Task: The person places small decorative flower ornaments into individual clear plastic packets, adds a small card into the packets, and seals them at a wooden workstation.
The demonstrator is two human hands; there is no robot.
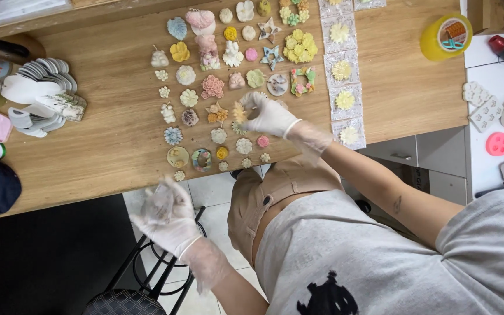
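Most moulded flowers (189,97) sit arrayed on the surface (118,134); right hand (269,115) pinches a pale yellow flower (240,111); left hand (167,216) off-surface, grip unclear.

Small pale-yellow flower piece (240,111), pinched above table

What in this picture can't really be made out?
- Head view: the right hand covers whatever small piece its fingers pinch.
- The left hand is motion-blurred; held or empty is unclear.
- The bagged flowers run off the top edge.
- The moulds show too small for detail.
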